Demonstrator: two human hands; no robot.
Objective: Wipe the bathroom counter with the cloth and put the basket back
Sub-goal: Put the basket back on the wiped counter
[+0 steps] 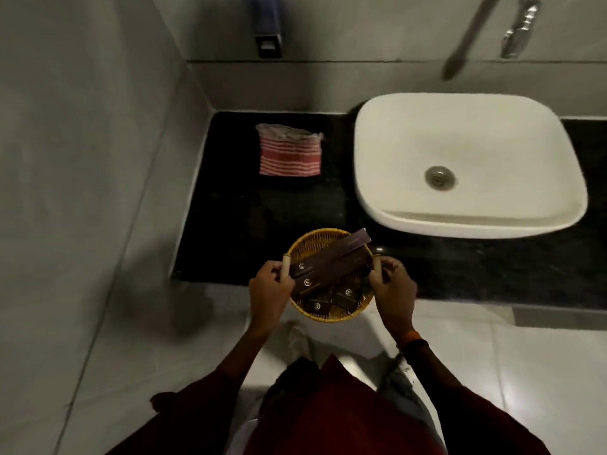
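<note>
At the lower centre of the frame, the basket hung over the near edge of the black table, half above the dark stone and half above the pale floor. The left hand was closed around the pale handle on the basket's left side, the right hand around the matching handle on its right, the two hands well apart with the basket between them. Inside lay several dark boxes, one long box poking past the far rim. The striped cloth lay folded at the upper left of the table, apart from the white sink.

The woven basket looked light and fairly stiff, though its loose load could slide if it tipped, so the two side handles seemed the sound hold, kept level. The cloth looked soft and limp, best pinched at a folded edge.
</note>
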